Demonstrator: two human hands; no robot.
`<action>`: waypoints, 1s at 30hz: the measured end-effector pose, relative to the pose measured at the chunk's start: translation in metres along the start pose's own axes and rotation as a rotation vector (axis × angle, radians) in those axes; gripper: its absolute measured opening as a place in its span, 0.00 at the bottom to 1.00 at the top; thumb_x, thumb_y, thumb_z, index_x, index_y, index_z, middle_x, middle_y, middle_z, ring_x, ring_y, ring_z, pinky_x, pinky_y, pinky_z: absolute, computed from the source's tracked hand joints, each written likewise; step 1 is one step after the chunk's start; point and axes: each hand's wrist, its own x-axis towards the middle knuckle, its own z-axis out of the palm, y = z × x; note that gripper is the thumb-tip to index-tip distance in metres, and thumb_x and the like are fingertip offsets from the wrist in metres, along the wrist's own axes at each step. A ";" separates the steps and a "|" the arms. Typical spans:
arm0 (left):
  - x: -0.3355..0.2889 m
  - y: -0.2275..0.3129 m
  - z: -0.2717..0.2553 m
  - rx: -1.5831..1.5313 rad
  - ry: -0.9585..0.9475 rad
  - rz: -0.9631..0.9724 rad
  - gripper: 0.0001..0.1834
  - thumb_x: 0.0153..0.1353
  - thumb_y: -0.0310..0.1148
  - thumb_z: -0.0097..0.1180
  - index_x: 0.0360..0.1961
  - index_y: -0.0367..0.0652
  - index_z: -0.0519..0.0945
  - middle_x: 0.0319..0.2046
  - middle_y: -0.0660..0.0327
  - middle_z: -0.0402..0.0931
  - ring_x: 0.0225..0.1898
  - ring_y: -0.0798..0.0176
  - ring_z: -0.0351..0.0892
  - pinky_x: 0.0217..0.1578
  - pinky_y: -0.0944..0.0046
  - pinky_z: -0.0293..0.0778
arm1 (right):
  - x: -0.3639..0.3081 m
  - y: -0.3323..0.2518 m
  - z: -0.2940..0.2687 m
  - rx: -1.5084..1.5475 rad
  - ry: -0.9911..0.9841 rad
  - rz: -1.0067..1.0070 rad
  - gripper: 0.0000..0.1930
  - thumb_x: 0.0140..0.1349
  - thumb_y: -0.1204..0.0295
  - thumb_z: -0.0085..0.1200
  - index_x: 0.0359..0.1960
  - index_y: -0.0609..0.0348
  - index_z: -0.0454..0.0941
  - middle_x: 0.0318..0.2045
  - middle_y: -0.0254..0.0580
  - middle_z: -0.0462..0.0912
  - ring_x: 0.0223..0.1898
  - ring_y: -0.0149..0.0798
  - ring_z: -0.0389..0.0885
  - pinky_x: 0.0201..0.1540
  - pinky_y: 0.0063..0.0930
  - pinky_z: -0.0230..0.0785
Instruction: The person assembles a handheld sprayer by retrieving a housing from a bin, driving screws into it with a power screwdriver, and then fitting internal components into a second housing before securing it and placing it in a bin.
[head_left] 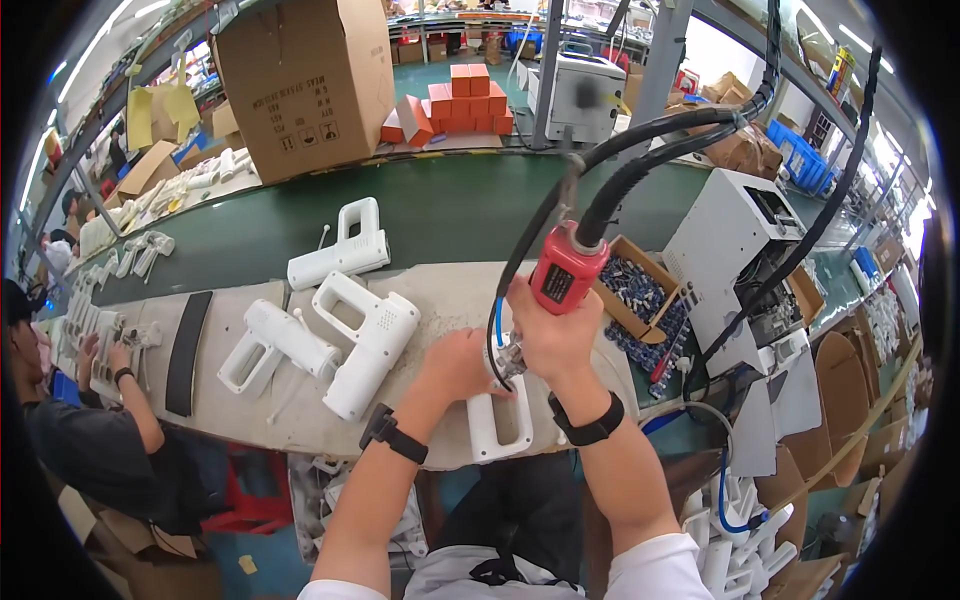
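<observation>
One long green conveyor belt (pixel 460 215) is stretching across behind the beige counter (pixel 448 292). At the left, a co-worker in dark clothing (pixel 115 450) is holding both hands near some white parts. Beyond the belt, a tall brown carton (pixel 310 90) is standing, while a white machine (pixel 715 240) is occupying the right side. Three gun-shaped white housings (pixel 372 345) are lying left of the wearer's hands; a fourth housing (pixel 483 430) is resting at the counter's near edge, its handle loop pointing toward the body. Above it, the right hand (pixel 560 345) is wrapping round a red power tool (pixel 570 265), whose metal nose is aiming down. The left hand (pixel 460 365) is curling around the fourth housing's upper end, fingertips partly hidden. Just right, a cardboard tray (pixel 617 311) is holding many small dark parts (pixel 635 285).
</observation>
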 end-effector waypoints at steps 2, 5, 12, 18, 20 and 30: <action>-0.003 -0.002 0.000 -0.102 0.111 0.057 0.48 0.26 0.56 0.78 0.47 0.36 0.75 0.45 0.48 0.77 0.49 0.47 0.77 0.50 0.51 0.74 | -0.001 0.002 0.002 0.031 -0.021 0.054 0.08 0.59 0.73 0.61 0.26 0.60 0.76 0.17 0.28 0.75 0.15 0.22 0.70 0.19 0.19 0.61; -0.020 -0.011 0.009 -0.290 0.199 0.040 0.46 0.28 0.52 0.78 0.47 0.35 0.74 0.44 0.48 0.77 0.48 0.46 0.77 0.50 0.52 0.73 | -0.002 0.001 0.003 0.000 -0.042 0.043 0.07 0.59 0.74 0.60 0.27 0.61 0.75 0.16 0.29 0.75 0.15 0.22 0.70 0.18 0.18 0.61; -0.036 -0.034 0.031 -0.615 0.375 0.043 0.47 0.33 0.46 0.78 0.54 0.33 0.71 0.47 0.45 0.74 0.54 0.46 0.70 0.56 0.53 0.66 | 0.018 -0.068 0.021 0.234 -0.012 0.004 0.05 0.59 0.75 0.60 0.30 0.63 0.77 0.16 0.32 0.75 0.13 0.23 0.71 0.15 0.17 0.60; -0.032 -0.045 0.057 -0.475 0.366 -0.086 0.58 0.34 0.57 0.75 0.63 0.37 0.64 0.58 0.40 0.64 0.61 0.42 0.61 0.63 0.51 0.60 | 0.027 -0.048 0.043 0.362 0.002 -0.005 0.08 0.60 0.72 0.61 0.29 0.63 0.76 0.14 0.32 0.75 0.13 0.24 0.71 0.15 0.17 0.59; -0.032 -0.043 0.055 -0.429 0.358 -0.128 0.58 0.34 0.57 0.75 0.63 0.37 0.64 0.58 0.40 0.64 0.62 0.42 0.61 0.63 0.51 0.59 | 0.033 -0.045 0.044 0.250 -0.014 -0.016 0.09 0.60 0.71 0.62 0.28 0.63 0.76 0.15 0.32 0.75 0.14 0.24 0.71 0.15 0.17 0.59; -0.042 -0.028 0.044 -0.461 0.378 -0.226 0.46 0.33 0.55 0.76 0.49 0.36 0.72 0.54 0.40 0.66 0.60 0.40 0.61 0.59 0.51 0.63 | 0.035 -0.010 0.067 0.166 -0.007 0.039 0.11 0.59 0.68 0.63 0.27 0.63 0.76 0.15 0.31 0.74 0.14 0.23 0.70 0.17 0.18 0.60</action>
